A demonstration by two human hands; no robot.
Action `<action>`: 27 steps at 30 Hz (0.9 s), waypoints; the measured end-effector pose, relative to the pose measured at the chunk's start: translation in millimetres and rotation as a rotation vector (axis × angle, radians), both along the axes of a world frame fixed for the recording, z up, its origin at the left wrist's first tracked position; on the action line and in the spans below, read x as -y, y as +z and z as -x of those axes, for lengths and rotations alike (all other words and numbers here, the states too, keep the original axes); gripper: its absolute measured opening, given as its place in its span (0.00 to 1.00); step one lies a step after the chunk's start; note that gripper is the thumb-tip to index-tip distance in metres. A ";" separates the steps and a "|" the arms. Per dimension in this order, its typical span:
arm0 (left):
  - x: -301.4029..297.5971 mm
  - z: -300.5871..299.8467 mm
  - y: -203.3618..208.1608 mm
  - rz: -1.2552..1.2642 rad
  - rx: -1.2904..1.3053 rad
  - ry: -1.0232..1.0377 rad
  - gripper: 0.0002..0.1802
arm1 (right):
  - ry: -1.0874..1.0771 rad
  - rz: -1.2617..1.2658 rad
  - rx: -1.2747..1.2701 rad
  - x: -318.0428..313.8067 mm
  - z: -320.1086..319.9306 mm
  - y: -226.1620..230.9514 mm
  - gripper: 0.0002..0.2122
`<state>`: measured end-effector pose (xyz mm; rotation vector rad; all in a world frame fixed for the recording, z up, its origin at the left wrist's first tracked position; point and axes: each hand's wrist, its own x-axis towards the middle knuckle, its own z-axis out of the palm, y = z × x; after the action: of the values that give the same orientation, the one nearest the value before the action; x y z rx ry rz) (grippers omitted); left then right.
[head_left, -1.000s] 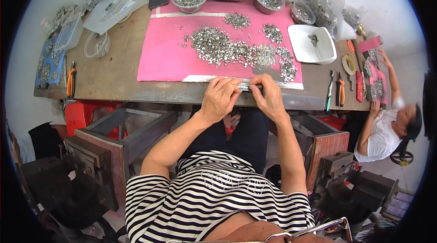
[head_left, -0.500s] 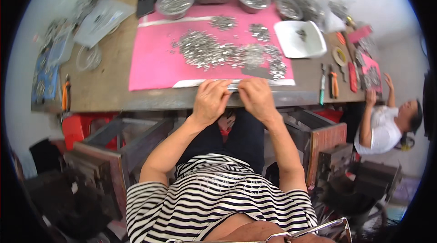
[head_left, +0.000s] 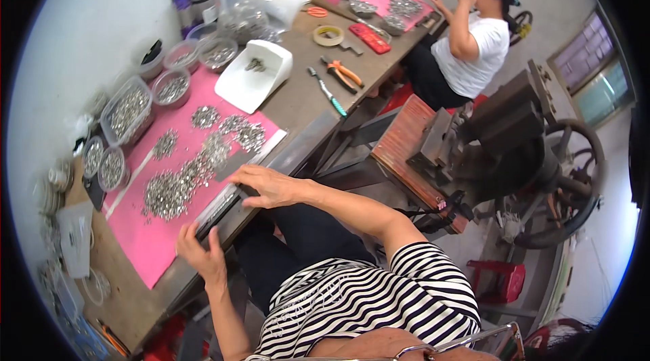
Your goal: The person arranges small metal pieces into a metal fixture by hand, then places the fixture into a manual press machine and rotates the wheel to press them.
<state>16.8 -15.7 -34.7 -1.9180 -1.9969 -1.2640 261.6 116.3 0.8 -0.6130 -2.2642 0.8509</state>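
A narrow, silvery-dark strip (head_left: 218, 209) lies along the front edge of the pink mat (head_left: 145, 263), between my two hands. At its near-left end is my left hand (head_left: 203, 255), thumb and fingers apart and nothing seen in its grasp. My right hand (head_left: 269, 186) hovers by the other end, fingers stretched out and thumb separate. Just beyond the strip, a heap of small shiny metal pieces (head_left: 169, 193) spreads over the mat, with smaller piles (head_left: 204, 117) farther back. A grey flat piece (head_left: 233, 163) lies near my right fingers.
Tubs of metal pieces (head_left: 126, 114) line the back. A white scoop-shaped tray (head_left: 254, 80) stands beyond the piles. Toward the right lie a toothbrush (head_left: 327, 92), orange-handled pliers (head_left: 343, 75) and tape (head_left: 328, 36). Another person (head_left: 467, 50) sits farther along; a machine with a handwheel (head_left: 575, 185) stands right.
The view has swung to the right, bringing the machine into sight. My hands, close together at the mat's edge before, have moved apart, leaving the strip visible between them.
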 end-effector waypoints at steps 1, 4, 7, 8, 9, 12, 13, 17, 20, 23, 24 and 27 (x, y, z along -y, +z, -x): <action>6.0 9.5 1.8 0.037 -0.029 0.028 0.26 | 0.040 -0.014 0.021 -4.6 -3.2 -6.8 0.27; 15.7 29.2 -1.1 0.101 -0.037 0.051 0.28 | 0.108 0.186 0.143 -13.8 -0.8 -7.0 0.28; 15.1 34.7 -7.2 0.157 -0.052 0.048 0.21 | 0.113 0.170 0.118 -21.4 -2.1 -10.7 0.27; 13.6 34.4 -7.4 0.156 -0.054 0.034 0.21 | 0.131 0.165 0.088 -22.3 -4.1 -10.1 0.27; 11.7 34.0 -6.7 0.157 -0.037 0.019 0.21 | 0.139 0.135 0.048 -20.3 -6.3 -9.9 0.27; 6.0 29.7 2.5 0.146 -0.017 -0.073 0.19 | 0.099 0.125 -0.023 -2.5 -11.6 -4.1 0.27; 0.4 27.0 4.9 0.120 0.045 -0.093 0.19 | 0.062 0.152 -0.027 4.7 -17.0 3.4 0.27; -40.3 -11.0 18.8 0.072 0.205 -0.336 0.18 | -0.112 -0.039 -0.122 31.1 -73.3 40.5 0.23; -78.3 -69.5 25.5 0.215 0.616 -0.632 0.17 | -0.348 -0.115 -0.037 60.6 -135.6 61.5 0.22; -112.3 -151.7 28.5 0.307 0.712 -0.897 0.18 | -0.609 -0.147 -0.038 106.6 -200.6 62.2 0.21; -121.8 -185.7 32.5 0.295 0.663 -0.980 0.19 | -0.716 -0.125 -0.020 125.3 -222.7 59.0 0.21; -132.4 -280.4 65.1 0.459 0.687 -1.194 0.22 | -1.002 -0.147 -0.038 175.7 -265.0 62.2 0.21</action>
<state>297.1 116.8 30.4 -3.5483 -1.2455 -1.9881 526.6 -59.4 63.0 -1.4450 -1.6151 0.1821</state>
